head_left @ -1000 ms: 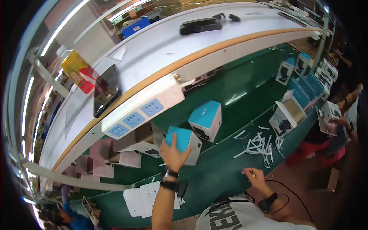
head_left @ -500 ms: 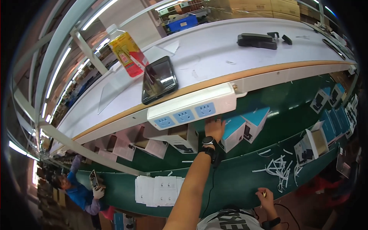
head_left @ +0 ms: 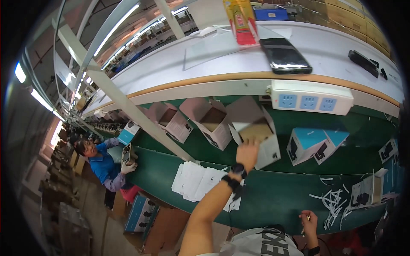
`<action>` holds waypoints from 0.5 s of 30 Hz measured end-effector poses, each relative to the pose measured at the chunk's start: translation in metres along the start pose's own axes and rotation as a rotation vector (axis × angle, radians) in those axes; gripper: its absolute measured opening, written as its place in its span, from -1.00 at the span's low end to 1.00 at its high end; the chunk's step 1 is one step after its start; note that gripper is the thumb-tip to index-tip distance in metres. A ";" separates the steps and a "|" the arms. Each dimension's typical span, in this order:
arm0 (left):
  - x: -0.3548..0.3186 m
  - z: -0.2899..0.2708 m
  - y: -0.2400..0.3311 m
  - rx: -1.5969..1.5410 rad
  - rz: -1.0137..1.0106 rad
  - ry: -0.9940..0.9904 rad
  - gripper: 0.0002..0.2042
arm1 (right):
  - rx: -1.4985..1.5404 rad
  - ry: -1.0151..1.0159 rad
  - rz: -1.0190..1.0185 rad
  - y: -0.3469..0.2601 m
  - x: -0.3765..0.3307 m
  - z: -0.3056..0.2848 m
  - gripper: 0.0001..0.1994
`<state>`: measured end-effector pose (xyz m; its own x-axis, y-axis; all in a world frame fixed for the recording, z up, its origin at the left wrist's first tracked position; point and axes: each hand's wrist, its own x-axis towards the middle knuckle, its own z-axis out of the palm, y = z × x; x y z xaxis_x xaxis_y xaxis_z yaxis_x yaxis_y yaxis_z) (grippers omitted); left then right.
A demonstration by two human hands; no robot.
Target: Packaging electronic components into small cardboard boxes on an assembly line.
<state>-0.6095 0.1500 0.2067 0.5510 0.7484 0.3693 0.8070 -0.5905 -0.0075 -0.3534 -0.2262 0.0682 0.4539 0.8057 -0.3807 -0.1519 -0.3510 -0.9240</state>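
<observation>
My left hand point(head_left: 249, 154), with a watch on its wrist, is at the front of an open white box point(head_left: 270, 150) with a brown inside. Its fingers are smeared by motion, so I cannot tell whether they grip the box. Low at the right, my right hand point(head_left: 309, 222) is closed around a slim, pale, pen-like thing point(head_left: 303, 231). To the right of the open box stand two closed white-and-blue boxes point(head_left: 301, 144). White printed sheets point(head_left: 194, 181) lie in stacks below and left of the open box.
More open white boxes point(head_left: 212, 123) line the green bench point(head_left: 273, 192) at left. White strips point(head_left: 335, 205) lie at right. A power strip point(head_left: 311, 97) hangs under the shelf, which bears a phone point(head_left: 287, 55) and a bottle point(head_left: 241, 25). A co-worker point(head_left: 102, 160) sits left.
The view has swung left. My left hand has moved left from beside the closed blue-topped boxes to the open white box. My right hand still holds the slim thing low at the right.
</observation>
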 end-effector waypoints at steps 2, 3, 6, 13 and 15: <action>-0.048 -0.030 0.014 -0.114 0.125 0.017 -0.73 | -0.005 -0.005 0.020 -0.002 0.000 0.002 -0.88; -0.072 -0.036 0.018 -0.160 0.179 0.021 -0.73 | -0.015 -0.013 0.024 -0.002 0.002 0.006 -0.88; -0.124 -0.041 0.034 -0.321 0.302 0.009 -0.72 | 0.014 -0.010 0.049 0.008 0.004 0.022 -0.84; -0.135 -0.050 0.074 -0.701 0.405 0.024 -0.74 | 0.160 -0.007 0.076 0.017 0.013 0.054 -0.76; -0.153 -0.064 0.061 -0.796 0.320 -0.013 -0.77 | 0.200 0.031 0.098 0.012 0.010 0.053 -0.75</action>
<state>-0.6581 -0.0202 0.2088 0.7331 0.5101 0.4498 0.2257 -0.8064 0.5467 -0.3971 -0.1965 0.0513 0.4543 0.7563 -0.4708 -0.3661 -0.3232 -0.8726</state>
